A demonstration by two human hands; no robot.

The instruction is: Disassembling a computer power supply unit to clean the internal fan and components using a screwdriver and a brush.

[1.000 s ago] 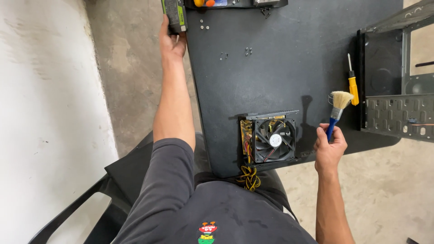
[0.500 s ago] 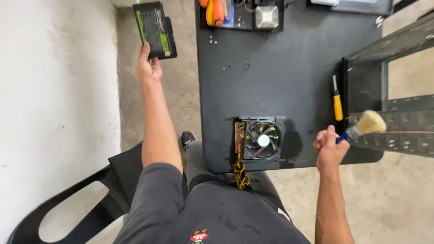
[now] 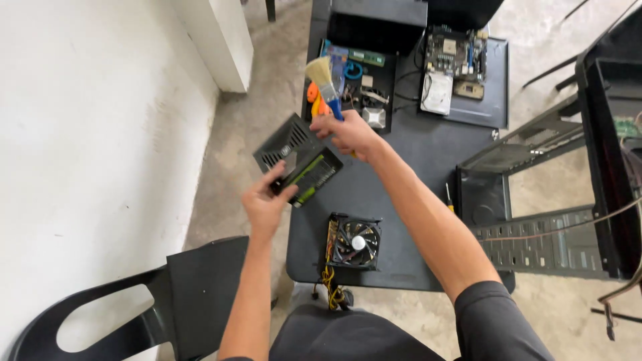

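Left grip (image 3: 266,204): holds black card (image 3: 298,162) | right grip (image 3: 348,134): brush (image 3: 326,83), handle hidden

Black worktop (image 3: 401,160), rounded corners, on a concrete floor (image 3: 247,140); near edge: fan-cooled power supply (image 3: 354,242), its cable bundle (image 3: 329,284) hanging over that edge; right edge: screwdriver (image 3: 449,198) beside the open computer case (image 3: 535,200); far edge: black tray of small parts (image 3: 361,87); far right corner: motherboard on a panel (image 3: 461,67).

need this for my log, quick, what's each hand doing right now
Left hand: closed on the black vented cover.
Right hand: closed on the paintbrush, bristles up.
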